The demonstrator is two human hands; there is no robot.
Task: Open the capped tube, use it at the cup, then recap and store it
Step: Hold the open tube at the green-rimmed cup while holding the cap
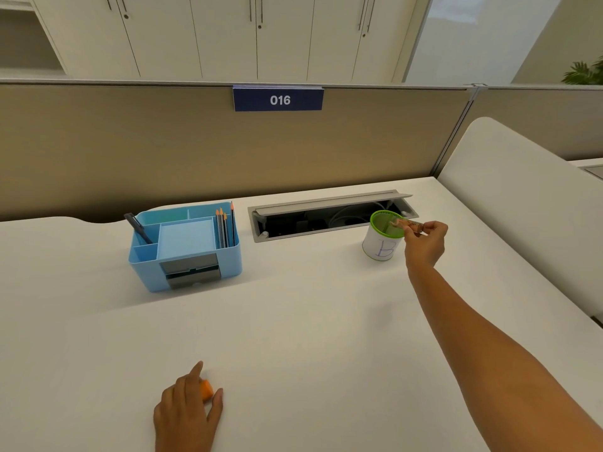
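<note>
A white cup (381, 246) with a green rim and a handwritten "B" stands at the far right of the desk. My right hand (425, 244) is stretched out beside it and holds a thin tube (404, 224) tilted over the cup's rim, its tip above the opening. My left hand (187, 409) rests on the desk near the front edge, fingers closed around an orange cap (206, 389). The tube is blurred, so its open end cannot be made out.
A blue desk organiser (186, 252) with pencils and a pen sits at the back left. An open cable tray (326, 216) is sunk into the desk behind the cup. A partition wall runs along the back; a white divider rises at right.
</note>
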